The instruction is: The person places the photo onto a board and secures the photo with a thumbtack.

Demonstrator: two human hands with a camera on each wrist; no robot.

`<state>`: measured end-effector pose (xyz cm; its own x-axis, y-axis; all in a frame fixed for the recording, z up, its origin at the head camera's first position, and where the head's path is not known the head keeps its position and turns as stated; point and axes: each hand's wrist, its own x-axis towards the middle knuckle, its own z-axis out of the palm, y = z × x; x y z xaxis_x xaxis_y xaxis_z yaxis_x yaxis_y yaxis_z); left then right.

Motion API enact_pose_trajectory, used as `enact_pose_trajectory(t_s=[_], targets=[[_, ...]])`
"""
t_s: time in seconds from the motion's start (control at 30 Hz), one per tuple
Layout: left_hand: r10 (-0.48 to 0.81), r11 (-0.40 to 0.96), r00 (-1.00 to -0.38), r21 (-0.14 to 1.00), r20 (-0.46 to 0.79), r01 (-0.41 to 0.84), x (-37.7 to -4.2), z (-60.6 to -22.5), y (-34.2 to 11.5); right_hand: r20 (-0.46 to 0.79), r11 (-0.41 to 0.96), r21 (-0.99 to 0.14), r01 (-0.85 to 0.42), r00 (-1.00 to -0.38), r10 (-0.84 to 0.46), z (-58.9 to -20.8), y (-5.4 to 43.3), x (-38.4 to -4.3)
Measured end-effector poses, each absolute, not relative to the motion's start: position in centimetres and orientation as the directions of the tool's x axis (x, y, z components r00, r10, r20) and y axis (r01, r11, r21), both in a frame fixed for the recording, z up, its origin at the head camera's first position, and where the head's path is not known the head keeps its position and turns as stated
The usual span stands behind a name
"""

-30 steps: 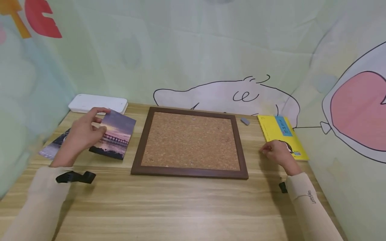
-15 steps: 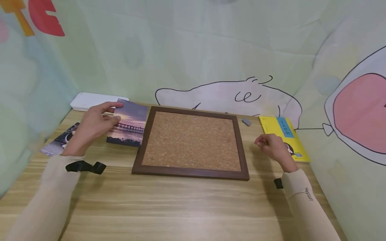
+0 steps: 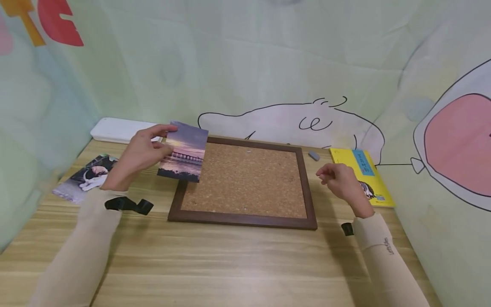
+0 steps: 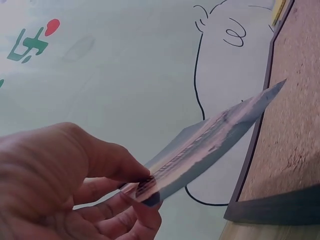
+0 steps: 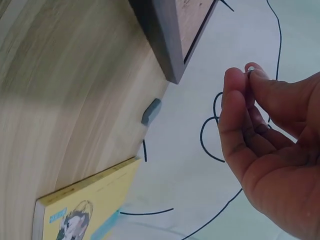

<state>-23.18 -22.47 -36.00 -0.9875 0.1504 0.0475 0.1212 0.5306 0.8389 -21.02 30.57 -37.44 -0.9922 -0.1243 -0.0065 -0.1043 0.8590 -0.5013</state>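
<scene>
My left hand (image 3: 142,150) pinches a photo print (image 3: 186,151) of a pier at sunset by its left edge, thumb in front. The print is raised and overlaps the upper left corner of a brown-framed corkboard (image 3: 249,183) in the head view. In the left wrist view the photo (image 4: 200,145) bows slightly. Just right of the board my right hand (image 3: 339,181) is raised, thumb and fingertips together. The right wrist view shows a tiny pale, shiny object (image 5: 251,69) pinched there, mostly hidden by the fingertips; I cannot tell its kind.
Another photo (image 3: 90,179), of a black-and-white animal, lies at the left on the wooden table (image 3: 215,264). A white flat case (image 3: 119,130) stands at the back left. Right of the board are a small grey block (image 3: 313,155) and a yellow book (image 3: 345,160). A printed curtain (image 3: 245,64) surrounds the table.
My left hand has carried the sunset photo rightward and up, from beside the other photo to the board's upper left corner. My right hand has shifted slightly left and up, away from the book.
</scene>
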Motion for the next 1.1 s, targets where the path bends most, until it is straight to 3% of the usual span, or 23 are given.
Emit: enact_pose_trajectory(t_s=[0.5, 0.87, 1.1], targets=[[0.156, 0.470, -0.988, 0.880, -0.009, 0.066, -24.3, -36.0, -19.5, -0.044, 0.695, -0.712, -0.104, -0.981, -0.191, -37.0, 28.7, -21.9], [0.190, 0.471, -0.982, 0.876, 0.013, 0.103, -24.3, -36.0, -18.9, 0.013, 0.633, -0.760, -0.148, -0.977, -0.213, -37.6, 26.4, -22.4], [0.237, 0.462, -0.972, 0.880, -0.001, 0.112, -24.9, -37.6, -17.9, -0.096, 0.578, -0.816, -0.013, -0.983, -0.158, -37.0, 24.4, -22.8]])
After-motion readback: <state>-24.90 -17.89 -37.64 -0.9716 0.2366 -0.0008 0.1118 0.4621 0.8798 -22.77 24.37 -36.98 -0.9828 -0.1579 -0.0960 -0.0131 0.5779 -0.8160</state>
